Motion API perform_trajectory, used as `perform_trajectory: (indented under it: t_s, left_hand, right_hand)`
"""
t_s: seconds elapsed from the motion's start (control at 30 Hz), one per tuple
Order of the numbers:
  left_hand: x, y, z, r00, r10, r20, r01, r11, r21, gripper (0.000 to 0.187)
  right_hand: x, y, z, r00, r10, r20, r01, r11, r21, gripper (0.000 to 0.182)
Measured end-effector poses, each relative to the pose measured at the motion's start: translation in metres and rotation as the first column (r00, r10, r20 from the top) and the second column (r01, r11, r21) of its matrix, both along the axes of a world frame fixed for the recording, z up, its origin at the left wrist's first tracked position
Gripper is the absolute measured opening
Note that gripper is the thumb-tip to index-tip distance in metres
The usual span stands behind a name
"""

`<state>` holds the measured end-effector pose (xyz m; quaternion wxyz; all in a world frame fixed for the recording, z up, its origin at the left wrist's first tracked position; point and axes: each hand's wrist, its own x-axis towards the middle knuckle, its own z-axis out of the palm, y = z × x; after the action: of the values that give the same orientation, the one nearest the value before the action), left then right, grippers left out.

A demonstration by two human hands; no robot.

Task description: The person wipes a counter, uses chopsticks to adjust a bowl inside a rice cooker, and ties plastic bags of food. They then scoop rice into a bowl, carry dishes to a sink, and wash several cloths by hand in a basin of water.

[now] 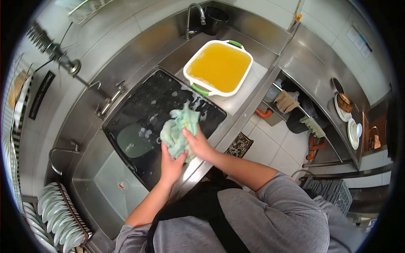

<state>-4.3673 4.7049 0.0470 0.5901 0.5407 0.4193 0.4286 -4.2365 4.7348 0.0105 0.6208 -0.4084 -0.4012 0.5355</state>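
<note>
A bunched, pale green cloth (171,134) is held between my two hands above the near edge of a large black tray (158,95). My left hand (172,163) grips its lower side, fingers partly hidden by the folds. My right hand (196,143) is closed on the right side of the cloth, thumb on top. A small yellowish patch shows on the cloth near that thumb. Wet and spotted with suds, the tray lies across the steel sink, with a shallow pool at its left end.
Beyond the tray stands a white tub (186,72) with green handles, full of yellow-orange liquid. A curved faucet (188,21) rises behind it, and a wall tap (110,101) sits left. Upright white plates fill a rack (69,211) at lower left. Dishes (353,134) stand on the right counter.
</note>
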Motion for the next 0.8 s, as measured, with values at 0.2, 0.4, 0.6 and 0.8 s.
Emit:
perform_trajectory:
  t_s: [0.2, 0.4, 0.6, 0.8]
  left_hand:
    - [0.089, 0.071, -0.026, 0.911, 0.139, 0.388, -0.004, 0.945, -0.327, 0.051]
    - [0.137, 0.097, -0.038, 0.777, 0.103, 0.621, 0.307, 0.799, -0.517, 0.046]
    - [0.208, 0.172, -0.037, 0.923, -0.080, 0.377, 0.225, 0.907, -0.357, 0.070]
    - [0.277, 0.271, -0.072, 0.992, 0.125, 0.036, -0.098, 0.899, -0.428, 0.078]
  right_hand:
    - [0.120, 0.042, 0.012, 0.977, 0.007, -0.213, -0.089, 0.921, -0.379, 0.040]
    - [0.161, 0.055, 0.005, 0.985, -0.123, -0.121, 0.092, 0.968, -0.235, 0.044]
    - [0.235, 0.142, -0.020, 0.935, -0.215, 0.283, 0.216, 0.976, 0.028, 0.048]
    - [0.349, 0.269, -0.084, 0.415, -0.047, 0.909, 0.181, 0.983, -0.032, 0.043]
